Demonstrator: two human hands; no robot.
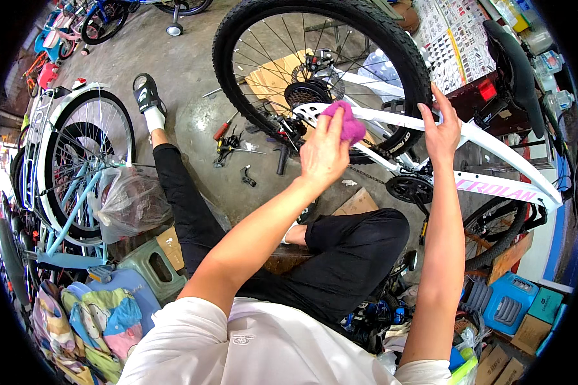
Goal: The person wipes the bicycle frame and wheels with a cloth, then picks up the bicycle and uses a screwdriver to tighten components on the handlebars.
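1. We judge the step in hand to be wiping, with the pink cloth point(352, 123) at about 1 o'clock from the middle of the view, against the rear part of the white bicycle frame point(385, 116).
2. Our left hand point(325, 149) grips the cloth, bunching it under the fingers. A flatter fold would serve better here, since a wad skims the crown of a tube and misses its sides.
3. Our right hand point(442, 130), at 2 o'clock, is open with its fingers spread, beside the edge of the rear wheel point(223, 61). We cannot tell whether it touches the tyre. A light, steady hold there would help, as a free wheel could turn while we press.
4. We do best to stroke along the tube, from the end near 1 o'clock out toward 2 o'clock, with even pressure, letting the cloth wrap around the curve.
5. The sprockets point(307, 96), near 12 o'clock, and the chain point(366, 174), between 2 and 3 o'clock, lie close to the cloth. They may well carry grease, so we steer clear of them, or turn to a fresh face of cloth after any brush against them.
6. Around the narrow rear end of the frame, a fingertip behind one layer of cloth reaches corners better than the whole palm.
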